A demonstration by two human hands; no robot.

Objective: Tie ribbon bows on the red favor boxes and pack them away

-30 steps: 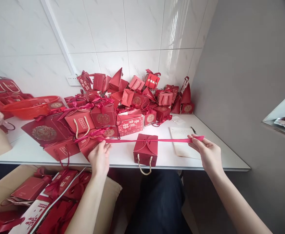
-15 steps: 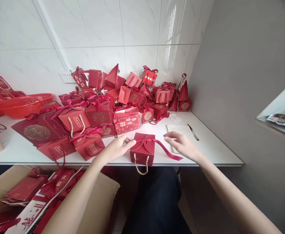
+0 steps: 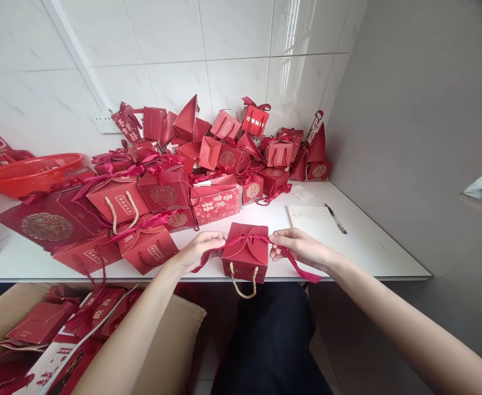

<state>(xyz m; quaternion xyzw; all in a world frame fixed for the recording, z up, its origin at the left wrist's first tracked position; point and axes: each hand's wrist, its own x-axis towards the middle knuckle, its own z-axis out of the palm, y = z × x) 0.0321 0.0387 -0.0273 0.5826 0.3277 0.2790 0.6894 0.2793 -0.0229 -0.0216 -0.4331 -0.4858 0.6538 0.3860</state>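
A small red box (image 3: 245,255) is set at the front edge of the counter (image 3: 373,249), with its cord handle hanging over the rim. A ribbon (image 3: 247,239) is laid across the top of the box, over its curved flaps. Just left of the box, the ribbon is gripped by the left hand (image 3: 200,249), fingers closed around it. Just right of the box, it is pinched by the right hand (image 3: 296,247), fingers shut on it, and the loose tail trails down past the rim. Whether the ribbon is already crossed on top of the box cannot quite be told from this angle.

The pull is best made level and equal on both sides. That way the ribbon is centred where the flaps meet, and the light box is not dragged off the edge.

A pile of red boxes (image 3: 208,159) is heaped behind the box. A notepad (image 3: 313,219) and pen (image 3: 335,218) lie behind and to its right.
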